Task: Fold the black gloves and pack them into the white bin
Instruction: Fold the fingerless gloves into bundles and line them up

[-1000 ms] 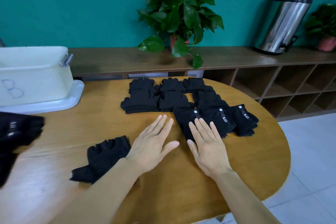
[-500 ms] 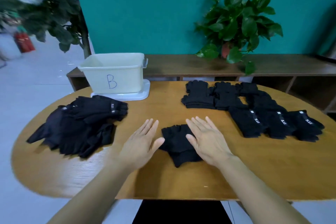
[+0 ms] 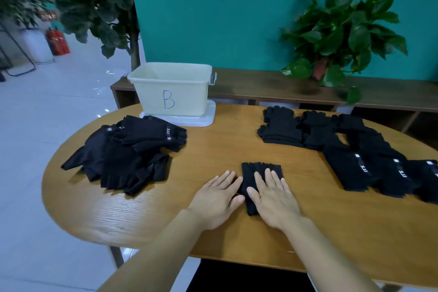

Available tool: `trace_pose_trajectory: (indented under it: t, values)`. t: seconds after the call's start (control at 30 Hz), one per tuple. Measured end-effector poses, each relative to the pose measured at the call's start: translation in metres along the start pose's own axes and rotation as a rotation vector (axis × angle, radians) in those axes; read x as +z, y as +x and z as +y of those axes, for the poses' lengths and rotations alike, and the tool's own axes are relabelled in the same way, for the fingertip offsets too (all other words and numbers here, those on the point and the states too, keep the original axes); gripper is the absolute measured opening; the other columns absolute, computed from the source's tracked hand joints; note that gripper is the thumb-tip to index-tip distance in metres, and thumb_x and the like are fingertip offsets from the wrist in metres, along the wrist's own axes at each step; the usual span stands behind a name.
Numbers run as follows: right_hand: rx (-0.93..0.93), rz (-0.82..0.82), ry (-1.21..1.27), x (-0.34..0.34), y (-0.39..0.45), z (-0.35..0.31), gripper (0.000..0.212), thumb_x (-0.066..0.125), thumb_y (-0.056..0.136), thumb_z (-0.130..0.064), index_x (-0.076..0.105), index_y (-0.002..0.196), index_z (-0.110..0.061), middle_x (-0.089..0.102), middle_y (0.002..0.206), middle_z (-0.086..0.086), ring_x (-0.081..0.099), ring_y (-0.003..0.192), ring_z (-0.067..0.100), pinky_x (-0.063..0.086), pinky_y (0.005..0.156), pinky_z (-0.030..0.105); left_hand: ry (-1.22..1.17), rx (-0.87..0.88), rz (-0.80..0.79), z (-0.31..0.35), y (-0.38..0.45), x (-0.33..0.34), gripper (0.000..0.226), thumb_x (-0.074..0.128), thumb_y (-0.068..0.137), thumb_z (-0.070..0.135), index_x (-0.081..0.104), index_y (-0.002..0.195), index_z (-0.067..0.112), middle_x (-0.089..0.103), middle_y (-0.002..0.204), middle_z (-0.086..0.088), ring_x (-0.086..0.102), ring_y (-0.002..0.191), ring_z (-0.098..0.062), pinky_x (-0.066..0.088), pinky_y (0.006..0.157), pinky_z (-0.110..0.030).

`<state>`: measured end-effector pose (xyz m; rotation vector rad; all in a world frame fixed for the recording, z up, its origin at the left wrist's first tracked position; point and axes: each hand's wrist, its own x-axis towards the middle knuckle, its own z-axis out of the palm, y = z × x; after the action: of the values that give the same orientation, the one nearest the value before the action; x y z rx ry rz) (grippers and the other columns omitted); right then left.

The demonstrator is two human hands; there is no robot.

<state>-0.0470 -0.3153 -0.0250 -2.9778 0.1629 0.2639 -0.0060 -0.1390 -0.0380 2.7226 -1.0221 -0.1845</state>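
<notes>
1. One black glove (image 3: 257,174) lies flat on the wooden table (image 3: 237,149), near the front edge and in the middle.
2. The right hand (image 3: 272,199) lies flat on top of this glove with its fingers straight and a little spread. It presses down and does not pinch anything.
3. The left hand (image 3: 219,199) is flat too, fingers straight. It rests mostly on the table just left of the glove, and its fingertips touch the glove's left edge.
4. A messy pile of gloves (image 3: 128,152) sits on the left side of the table (these look like they are not folded yet).
5. Neat stacks of gloves (image 3: 331,140) sit on the far right side, in rows.
6. The white bin (image 3: 170,89), marked with a B, stands at the far left of the table on its lid (image 3: 201,119). I cannot see any gloves inside it.
7. What could go wrong: the glove is soft and thin, so it may slide or bunch up on the smooth wood when a hand pushes sideways. Then the fold would come out crooked.
8. The bin is well apart from the hands, so a folded glove could fall open on the long reach over.
</notes>
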Motion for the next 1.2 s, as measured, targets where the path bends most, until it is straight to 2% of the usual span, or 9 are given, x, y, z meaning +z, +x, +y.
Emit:
trace_pose_trajectory:
  t: [0.23, 0.47, 0.6, 0.9, 1.0, 1.07, 1.1, 1.13, 1.2]
  values:
    - [-0.124, 0.108, 0.009, -0.032, 0.011, -0.024, 0.059, 0.014, 0.105, -0.046, 0.002, 0.156, -0.020, -0.005, 0.163, 0.007, -0.007, 0.150, 0.016, -0.005, 0.122, 0.033, 0.010, 0.019, 0.181, -0.029, -0.004, -0.026, 0.060, 0.022, 0.104, 0.048, 0.012, 0.156, 0.020, 0.005, 0.164, 0.003, -0.005, 0.149, -0.005, -0.006, 0.118, -0.019]
    - [-0.310, 0.139, 0.003, -0.048, 0.041, -0.075, 0.058, 0.021, 0.105, -0.045, 0.008, 0.157, -0.021, 0.005, 0.164, 0.004, 0.000, 0.150, 0.014, -0.004, 0.121, 0.030, 0.036, -0.053, 0.377, -0.082, -0.024, -0.054, 0.053, 0.034, 0.106, 0.036, 0.023, 0.154, 0.016, 0.013, 0.162, 0.004, 0.003, 0.149, -0.006, -0.008, 0.113, -0.013]
    - [-0.394, 0.156, -0.009, -0.054, 0.069, -0.112, 0.057, 0.024, 0.105, -0.044, 0.011, 0.156, -0.022, 0.008, 0.163, 0.004, 0.003, 0.150, 0.014, -0.003, 0.122, 0.030, 0.082, -0.102, 0.430, -0.119, -0.032, -0.069, 0.052, 0.033, 0.106, 0.036, 0.027, 0.153, 0.017, 0.016, 0.162, 0.004, 0.005, 0.150, -0.007, -0.011, 0.112, -0.013]
    - [-0.504, 0.185, -0.066, -0.053, 0.142, -0.179, 0.056, 0.033, 0.104, -0.040, 0.018, 0.154, -0.021, 0.017, 0.161, 0.004, 0.009, 0.149, 0.016, -0.002, 0.121, 0.031, 0.119, -0.158, 0.484, -0.183, -0.011, -0.082, 0.055, 0.048, 0.102, 0.028, 0.031, 0.152, 0.014, 0.022, 0.161, 0.001, 0.011, 0.150, -0.011, -0.013, 0.109, -0.013]
    - [-0.529, 0.206, -0.099, -0.047, 0.162, -0.189, 0.056, 0.038, 0.102, -0.040, 0.021, 0.152, -0.020, 0.024, 0.157, 0.004, 0.014, 0.147, 0.018, 0.001, 0.121, 0.031, 0.159, -0.157, 0.459, -0.195, 0.003, -0.074, 0.059, 0.047, 0.102, 0.030, 0.025, 0.154, 0.015, 0.016, 0.162, 0.003, 0.007, 0.150, -0.010, -0.015, 0.109, -0.014]
    - [-0.545, 0.190, -0.111, -0.042, 0.172, -0.193, 0.060, 0.039, 0.101, -0.039, 0.019, 0.154, -0.020, 0.017, 0.161, 0.007, 0.008, 0.149, 0.019, -0.001, 0.122, 0.032, 0.189, -0.179, 0.466, -0.201, 0.012, -0.068, 0.059, 0.050, 0.100, 0.029, 0.028, 0.153, 0.015, 0.018, 0.161, 0.003, 0.010, 0.150, -0.011, -0.010, 0.113, -0.018]
    - [-0.552, 0.180, -0.118, -0.039, 0.175, -0.194, 0.060, 0.039, 0.102, -0.038, 0.017, 0.154, -0.020, 0.012, 0.162, 0.008, 0.005, 0.150, 0.020, -0.002, 0.122, 0.033, 0.205, -0.176, 0.503, -0.204, 0.014, -0.065, 0.058, 0.056, 0.097, 0.028, 0.035, 0.150, 0.014, 0.027, 0.159, 0.001, 0.018, 0.149, -0.012, -0.003, 0.115, -0.020]
    - [-0.557, 0.174, -0.126, -0.036, 0.179, -0.194, 0.060, 0.039, 0.102, -0.038, 0.017, 0.155, -0.019, 0.009, 0.163, 0.009, 0.002, 0.150, 0.020, -0.003, 0.121, 0.033, 0.230, -0.181, 0.520, -0.206, 0.015, -0.064, 0.058, 0.067, 0.091, 0.026, 0.047, 0.144, 0.013, 0.041, 0.152, -0.002, 0.032, 0.144, -0.014, 0.008, 0.116, -0.024]
    - [-0.569, 0.182, -0.140, -0.033, 0.182, -0.193, 0.059, 0.037, 0.103, -0.038, 0.017, 0.155, -0.020, 0.007, 0.163, 0.009, 0.001, 0.151, 0.020, -0.004, 0.121, 0.033, 0.252, -0.193, 0.540, -0.209, 0.020, -0.058, 0.056, 0.087, 0.069, 0.023, 0.069, 0.121, 0.013, 0.067, 0.126, -0.002, 0.059, 0.123, -0.016, 0.033, 0.107, -0.030]
